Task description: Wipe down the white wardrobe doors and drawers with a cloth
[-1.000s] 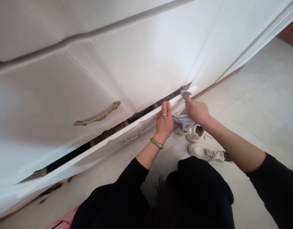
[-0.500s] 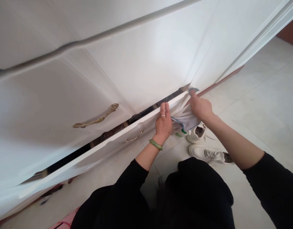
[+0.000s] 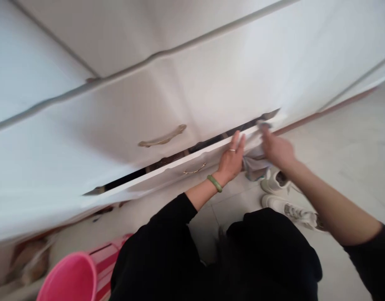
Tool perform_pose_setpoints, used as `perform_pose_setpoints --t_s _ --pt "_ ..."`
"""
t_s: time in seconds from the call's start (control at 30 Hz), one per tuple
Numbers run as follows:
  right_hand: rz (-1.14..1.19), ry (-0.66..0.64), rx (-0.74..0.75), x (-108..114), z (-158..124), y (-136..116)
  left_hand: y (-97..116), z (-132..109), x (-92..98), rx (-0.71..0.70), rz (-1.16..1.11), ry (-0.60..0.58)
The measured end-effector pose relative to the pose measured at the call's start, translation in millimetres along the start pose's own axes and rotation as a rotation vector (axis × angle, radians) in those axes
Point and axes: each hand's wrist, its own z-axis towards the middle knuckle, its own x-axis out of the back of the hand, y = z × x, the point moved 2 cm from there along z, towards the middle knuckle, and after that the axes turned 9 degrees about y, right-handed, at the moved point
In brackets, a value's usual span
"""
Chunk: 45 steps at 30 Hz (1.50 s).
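Note:
A white drawer [image 3: 167, 179] with a small brass handle [image 3: 195, 169] is pulled out a little, leaving a dark gap along its top. My left hand [image 3: 230, 162], with a ring and a green bangle, lies against the drawer front near the top edge, fingers stretched and slightly apart. Close to the drawer's right end, my right hand [image 3: 278, 148] is closed on a pale cloth [image 3: 254, 164] with a blue-green edge. Part of the cloth is pressed at the drawer's top edge and the rest hangs down in front. The right fingers are somewhat blurred.
Above the drawer is a larger white front with a brass handle [image 3: 163, 137]. A pair of white shoes [image 3: 294, 211] stands on the tiled floor [image 3: 352, 167] below my right arm. At lower left are a pink bucket [image 3: 94, 271] and brownish things I cannot make out.
The view has swung left, bringing the pink bucket into sight. My right hand stays at the drawer's right end with the cloth; my left hand's fingers have parted slightly on the drawer front.

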Motion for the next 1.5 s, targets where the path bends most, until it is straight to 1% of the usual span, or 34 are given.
perform_pose_setpoints --t_s 0.07,0.1,0.13,0.17,0.2,0.27,0.37,0.47,0.53,0.57,0.63,0.7,0.8,0.87,0.9,0.97,1.07,1.13,1.2,1.3,1.4,1.5 --pt "-0.016 0.096 -0.099 3.9 11.7 23.9 0.1 -12.4 9.2 -0.125 -0.031 -0.080" --pt "-0.007 0.130 -0.111 3.8 15.0 28.1 0.0 -18.4 14.4 -0.179 -0.052 -0.119" --pt "0.003 0.147 -0.098 2.4 15.1 25.8 -0.8 -23.9 20.3 -0.214 -0.074 -0.147" --pt "0.013 0.144 -0.063 0.0 12.0 17.4 -2.3 -28.8 27.1 -0.228 -0.095 -0.166" --pt "0.024 0.120 -0.009 -3.1 5.8 3.5 -5.0 -33.2 35.0 -0.225 -0.112 -0.176" --pt "0.035 0.035 0.116 -10.1 -12.0 -34.6 -14.2 -42.3 53.5 -0.198 -0.132 -0.185" --pt "0.044 -0.068 0.287 -17.8 -38.2 -96.9 -37.4 -62.3 82.5 -0.154 -0.134 -0.168" --pt "0.045 -0.102 0.414 -22.5 -55.7 -145.8 -67.8 -90.2 101.4 -0.066 -0.149 -0.075" --pt "0.045 -0.122 0.478 -26.2 -63.6 -167.0 -86.9 -107.9 105.4 0.004 -0.189 0.016" --pt "0.044 -0.126 0.503 -28.1 -66.2 -173.7 -95.0 -115.1 105.8 0.026 -0.222 0.070" --pt "0.037 -0.113 0.532 -30.9 -67.7 -178.4 -107.1 -126.1 106.2 0.027 -0.303 0.182" --pt "0.015 -0.080 0.524 -31.3 -64.6 -172.2 -114.7 -133.7 108.5 -0.008 -0.369 0.272" --pt "-0.021 -0.007 0.397 -27.9 -58.1 -152.2 -123.1 -142.8 115.0 -0.024 -0.389 0.337" --pt "-0.021 0.030 0.298 -26.6 -58.8 -143.2 -128.9 -147.4 117.7 0.020 -0.395 0.366" --pt "-0.004 0.039 0.282 -27.1 -61.3 -142.6 -131.7 -148.8 117.5 0.051 -0.406 0.372" --pt "0.058 0.033 0.331 -30.5 -69.1 -149.1 -135.6 -149.1 113.7 0.111 -0.436 0.352" --pt "0.155 0.027 0.436 -38.7 -79.3 -166.0 -136.6 -145.2 105.6 0.182 -0.453 0.278" --pt "0.201 0.038 0.430 -45.0 -81.1 -173.3 -135.2 -141.9 104.4 0.215 -0.445 0.236" --pt "0.296 0.032 0.413 -52.0 -79.8 -176.5 -133.5 -138.6 109.2 0.235 -0.415 0.193" --pt "0.568 0.007 0.381 -62.2 -76.3 -178.1 -132.4 -131.4 127.5 0.248 -0.320 0.121" --pt "0.850 0.021 0.268 -68.9 -72.4 -178.4 -131.8 -119.8 153.6 0.243 -0.214 0.037" --pt "1.009 0.018 0.186 -71.8 -70.1 -179.7 -128.6 -105.8 175.5 0.223 -0.108 -0.055"
